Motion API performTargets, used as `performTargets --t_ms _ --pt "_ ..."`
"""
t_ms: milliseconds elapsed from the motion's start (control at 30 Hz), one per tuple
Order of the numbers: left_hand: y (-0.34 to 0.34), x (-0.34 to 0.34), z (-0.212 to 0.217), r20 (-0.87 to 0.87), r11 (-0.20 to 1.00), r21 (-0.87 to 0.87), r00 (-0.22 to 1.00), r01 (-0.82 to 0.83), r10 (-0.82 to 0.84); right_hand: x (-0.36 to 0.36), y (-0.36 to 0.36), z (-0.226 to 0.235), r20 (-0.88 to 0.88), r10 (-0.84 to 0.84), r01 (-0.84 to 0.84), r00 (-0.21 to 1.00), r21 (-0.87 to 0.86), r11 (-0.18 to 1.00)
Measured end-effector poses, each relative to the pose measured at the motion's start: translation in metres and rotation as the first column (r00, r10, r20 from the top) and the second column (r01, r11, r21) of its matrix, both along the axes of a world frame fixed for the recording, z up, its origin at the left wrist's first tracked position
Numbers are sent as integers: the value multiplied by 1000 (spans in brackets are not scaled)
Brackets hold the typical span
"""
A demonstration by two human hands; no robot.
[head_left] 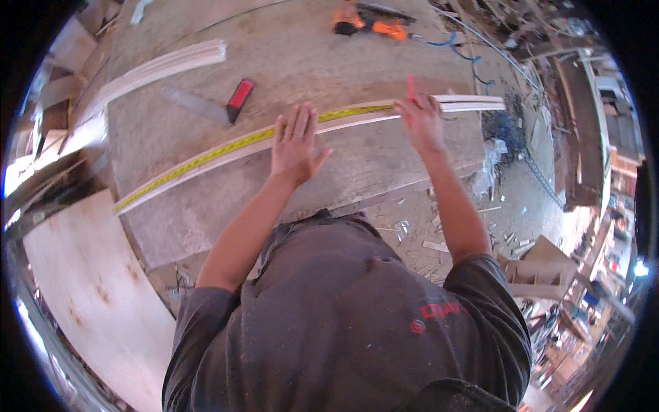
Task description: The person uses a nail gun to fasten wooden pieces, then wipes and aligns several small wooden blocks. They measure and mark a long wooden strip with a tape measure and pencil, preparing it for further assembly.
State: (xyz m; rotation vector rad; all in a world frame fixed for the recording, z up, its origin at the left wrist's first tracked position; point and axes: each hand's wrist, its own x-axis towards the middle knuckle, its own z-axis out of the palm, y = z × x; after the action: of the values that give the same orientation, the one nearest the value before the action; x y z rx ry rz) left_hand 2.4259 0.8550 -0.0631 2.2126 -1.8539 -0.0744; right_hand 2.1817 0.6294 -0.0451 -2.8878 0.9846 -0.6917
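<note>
A yellow tape measure blade (pixel 206 156) lies stretched along pale, narrow wood strips (pixel 364 121) on the worktable. My left hand (pixel 295 141) rests flat across the blade and the strips, fingers extended and slightly apart, pressing from above. Near the right end of the blade, my right hand (pixel 421 123) is closed on a slim red pencil (pixel 411 85), which points up past the fingers. Its exact kind is hard to make out. The strips run on beyond my right hand to the table's right edge.
A red and black block-shaped tool (pixel 239 98) lies beyond the strips. More strips (pixel 165 69) are stacked at the far left. An orange and black power tool (pixel 374 26) sits at the back with a blue coiled hose (pixel 453 44). A pale board (pixel 96 288) leans at left; wood scraps litter the floor.
</note>
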Motion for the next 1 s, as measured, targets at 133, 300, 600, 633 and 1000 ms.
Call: performTargets --t_ms 133,300,600,633,1000 --pt "-2 -1 1 10 1000 6 1000 -8 8 -2 2 -2 42 -14 14 999 3 1000" --pt "-2 -1 2 -12 1000 27 1000 -4 5 -24 -11 11 -9 -47 47 999 40 998" --pt "-4 -7 1 -16 999 -40 1000 -12 12 -196 -164 64 -213 -304 317 929 31 948" --pt "-5 -7 1 -17 999 -38 1000 -15 14 -211 -181 66 -269 -371 388 889 10 922" --pt "-10 -11 7 18 1000 4 1000 -8 8 -254 -261 34 -486 -519 578 703 -35 815"
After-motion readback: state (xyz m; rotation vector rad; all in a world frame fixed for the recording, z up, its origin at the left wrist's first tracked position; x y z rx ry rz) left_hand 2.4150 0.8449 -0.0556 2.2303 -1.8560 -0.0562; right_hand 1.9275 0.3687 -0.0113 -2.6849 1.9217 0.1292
